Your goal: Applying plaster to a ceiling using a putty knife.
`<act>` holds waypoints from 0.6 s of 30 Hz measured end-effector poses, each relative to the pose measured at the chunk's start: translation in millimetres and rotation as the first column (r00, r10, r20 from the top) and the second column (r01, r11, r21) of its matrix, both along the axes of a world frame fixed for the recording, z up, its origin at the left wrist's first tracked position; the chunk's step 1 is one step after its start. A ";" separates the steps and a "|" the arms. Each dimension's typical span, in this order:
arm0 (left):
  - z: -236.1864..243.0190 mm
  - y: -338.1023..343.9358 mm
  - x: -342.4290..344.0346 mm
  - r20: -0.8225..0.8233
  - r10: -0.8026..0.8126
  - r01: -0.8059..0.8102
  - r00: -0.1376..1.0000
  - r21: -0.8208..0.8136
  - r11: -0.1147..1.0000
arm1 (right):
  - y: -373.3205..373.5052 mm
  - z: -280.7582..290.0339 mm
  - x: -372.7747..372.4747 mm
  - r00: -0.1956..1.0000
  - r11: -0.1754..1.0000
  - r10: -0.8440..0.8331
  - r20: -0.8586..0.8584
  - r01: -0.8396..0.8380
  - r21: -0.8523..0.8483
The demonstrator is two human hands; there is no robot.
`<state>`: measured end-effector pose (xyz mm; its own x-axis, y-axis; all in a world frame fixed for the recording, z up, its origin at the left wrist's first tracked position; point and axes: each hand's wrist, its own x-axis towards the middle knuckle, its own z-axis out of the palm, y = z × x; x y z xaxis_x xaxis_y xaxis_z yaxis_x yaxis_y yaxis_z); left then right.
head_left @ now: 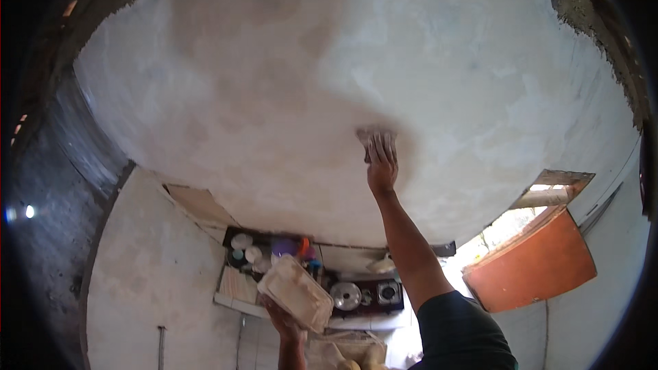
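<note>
My right hand [382,159] reaches up to the pale plastered wall [445,89], fingers together and pressing a thin, flat, pale piece [370,134] against it. I cannot tell whether that piece is a spreader or a sheet. Brownish, damp-looking patches [267,48] spread over the wall's left side and around this hand. Lower down, my left hand [281,321] grips a rectangular whitish plastic tub [297,291] by its near left side. The tub is tilted and smeared with pale material inside; some of my left fingers are hidden under it.
Below the wall, a counter holds stacked dishes [243,250], a purple container [283,246] and a stove [389,293] with a round metal pot [346,295]. An orange window shutter [534,260] hangs at the right beside a bright opening. A grey wall [48,253] stands far left.
</note>
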<state>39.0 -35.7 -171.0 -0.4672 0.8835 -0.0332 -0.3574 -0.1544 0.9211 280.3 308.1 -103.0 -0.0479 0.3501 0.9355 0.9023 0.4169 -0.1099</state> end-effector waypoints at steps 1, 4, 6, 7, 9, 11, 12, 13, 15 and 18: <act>21.8 -5.2 15.2 0.191 -0.045 0.045 0.981 0.008 0.999 | 4.7 -25.4 16.3 1.000 0.999 -0.017 0.018 0.017 -0.038; -14.7 9.0 16.8 0.235 -0.088 0.070 0.968 0.083 0.994 | 10.8 -57.2 21.7 0.996 0.993 -0.054 0.075 0.061 -0.104; 1.8 13.8 23.5 0.265 -0.071 0.064 0.962 0.035 0.997 | -8.1 -77.5 15.1 0.988 0.978 -0.084 0.131 0.107 -0.179; 7.8 13.6 26.7 0.292 -0.053 0.055 0.955 0.002 0.998 | -17.8 -84.5 7.3 0.988 0.971 -0.045 0.146 0.078 -0.225; -20.7 13.8 19.8 0.370 -0.099 0.104 0.924 0.007 0.995 | -36.9 -87.8 7.2 0.986 0.960 -0.010 0.166 0.056 -0.275; -27.6 19.2 22.2 -0.013 -0.164 0.164 0.986 0.185 0.969 | -47.5 -89.5 18.3 0.998 0.931 -0.032 0.045 0.046 -0.363; -23.1 20.3 20.0 -0.023 -0.158 0.159 0.987 0.188 0.969 | -50.0 -73.1 16.5 0.998 0.958 -0.056 0.041 0.065 -0.279; -16.9 21.0 17.0 0.104 -0.167 0.149 0.980 0.158 0.976 | -46.9 -54.1 12.6 0.999 0.960 -0.046 0.029 0.052 -0.276; -16.5 25.4 15.8 0.235 -0.174 0.148 0.956 0.126 0.981 | -38.7 6.3 9.8 0.998 0.999 0.011 0.068 -0.007 -0.053; -22.3 25.4 21.2 0.160 -0.105 0.094 0.981 0.080 0.992 | -17.4 40.1 6.2 0.991 1.000 0.000 0.134 -0.002 0.018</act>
<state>60.2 -10.3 -193.3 -0.3703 0.9282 -0.0371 -0.5191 -0.1737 0.8369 286.5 290.8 -62.9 -0.1739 0.3329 0.9268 0.9078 0.4188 0.0199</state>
